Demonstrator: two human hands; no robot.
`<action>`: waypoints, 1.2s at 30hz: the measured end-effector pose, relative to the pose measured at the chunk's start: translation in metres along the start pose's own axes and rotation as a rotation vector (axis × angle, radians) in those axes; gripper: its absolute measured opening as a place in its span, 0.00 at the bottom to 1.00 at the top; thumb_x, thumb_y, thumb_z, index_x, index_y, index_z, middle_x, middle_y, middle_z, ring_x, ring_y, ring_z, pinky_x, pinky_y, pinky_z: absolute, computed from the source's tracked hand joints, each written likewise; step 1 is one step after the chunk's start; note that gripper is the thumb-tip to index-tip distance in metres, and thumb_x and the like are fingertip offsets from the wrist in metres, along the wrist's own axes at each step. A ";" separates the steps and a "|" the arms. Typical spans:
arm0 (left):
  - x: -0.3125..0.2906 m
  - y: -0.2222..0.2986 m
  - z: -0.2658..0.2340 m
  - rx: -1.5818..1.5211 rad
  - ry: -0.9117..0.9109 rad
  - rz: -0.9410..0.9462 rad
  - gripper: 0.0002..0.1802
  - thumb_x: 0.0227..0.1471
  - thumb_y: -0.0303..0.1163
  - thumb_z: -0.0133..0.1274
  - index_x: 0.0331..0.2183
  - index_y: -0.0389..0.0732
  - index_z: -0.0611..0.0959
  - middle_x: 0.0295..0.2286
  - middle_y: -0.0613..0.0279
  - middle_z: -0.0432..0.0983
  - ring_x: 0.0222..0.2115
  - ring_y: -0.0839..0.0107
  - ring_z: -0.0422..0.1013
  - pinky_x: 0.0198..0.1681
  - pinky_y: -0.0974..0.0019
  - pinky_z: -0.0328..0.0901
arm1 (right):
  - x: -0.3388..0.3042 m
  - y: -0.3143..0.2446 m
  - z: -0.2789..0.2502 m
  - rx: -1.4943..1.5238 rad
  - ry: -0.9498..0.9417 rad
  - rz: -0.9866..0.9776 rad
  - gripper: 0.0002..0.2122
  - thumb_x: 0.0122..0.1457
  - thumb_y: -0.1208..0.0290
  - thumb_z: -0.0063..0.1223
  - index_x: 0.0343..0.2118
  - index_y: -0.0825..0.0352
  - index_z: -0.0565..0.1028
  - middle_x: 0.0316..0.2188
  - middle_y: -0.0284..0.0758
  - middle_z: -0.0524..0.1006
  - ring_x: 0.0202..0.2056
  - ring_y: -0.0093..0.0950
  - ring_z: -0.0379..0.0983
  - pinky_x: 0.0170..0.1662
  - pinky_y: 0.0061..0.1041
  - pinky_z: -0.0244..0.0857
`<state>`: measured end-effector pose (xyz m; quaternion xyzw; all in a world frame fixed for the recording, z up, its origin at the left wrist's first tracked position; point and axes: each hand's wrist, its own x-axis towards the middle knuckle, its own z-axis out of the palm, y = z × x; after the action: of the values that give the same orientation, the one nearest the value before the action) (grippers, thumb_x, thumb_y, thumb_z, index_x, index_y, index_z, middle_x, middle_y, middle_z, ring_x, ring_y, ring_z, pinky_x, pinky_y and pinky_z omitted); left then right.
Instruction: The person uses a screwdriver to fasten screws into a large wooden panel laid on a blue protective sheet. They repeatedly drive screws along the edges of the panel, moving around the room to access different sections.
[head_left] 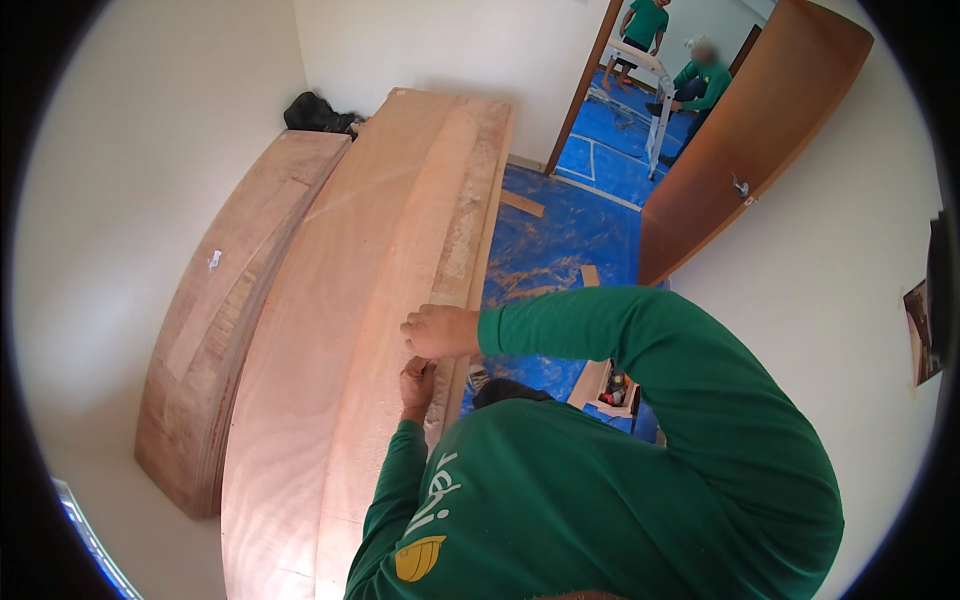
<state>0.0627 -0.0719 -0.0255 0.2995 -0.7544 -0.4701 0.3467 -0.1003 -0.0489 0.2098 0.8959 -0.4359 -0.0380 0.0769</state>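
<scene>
Cropped green shirt [620, 500], right hand [440, 331] with unclear grip

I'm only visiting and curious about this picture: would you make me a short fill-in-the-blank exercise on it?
1. In the picture, the person's left hand and right hand are closer to the ____ long edge of the large, flat, light-brown wooden panel.
2. The person's long fabric sleeves are coloured ____.
3. The dusty, plastic-looking floor sheeting is coloured ____.
4. The tall brown wooden door stands ____.
Missing words: right; green; blue; open.
</scene>
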 end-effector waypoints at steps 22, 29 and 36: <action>-0.001 -0.002 0.000 -0.072 0.021 -0.094 0.09 0.57 0.28 0.67 0.38 0.34 0.87 0.34 0.53 0.86 0.35 0.66 0.82 0.42 0.63 0.75 | -0.001 0.011 -0.026 0.248 0.061 0.181 0.08 0.60 0.69 0.58 0.37 0.68 0.80 0.39 0.39 0.78 0.46 0.43 0.81 0.48 0.40 0.77; -0.002 -0.011 0.002 -0.075 0.015 -0.145 0.09 0.55 0.27 0.69 0.36 0.33 0.87 0.33 0.55 0.86 0.34 0.72 0.80 0.41 0.66 0.74 | -0.001 0.004 -0.020 0.268 -0.080 0.426 0.14 0.61 0.67 0.61 0.47 0.69 0.78 0.38 0.44 0.81 0.38 0.47 0.83 0.42 0.44 0.79; -0.001 -0.016 0.008 -0.145 0.059 -0.207 0.11 0.52 0.27 0.72 0.35 0.35 0.86 0.29 0.62 0.82 0.30 0.75 0.75 0.38 0.67 0.73 | -0.002 0.021 -0.014 0.122 -0.091 0.089 0.18 0.60 0.72 0.59 0.53 0.69 0.78 0.46 0.46 0.78 0.40 0.49 0.83 0.41 0.43 0.79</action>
<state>0.0594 -0.0729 -0.0427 0.3635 -0.6730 -0.5477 0.3390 -0.1159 -0.0583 0.2271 0.8760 -0.4798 -0.0486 0.0037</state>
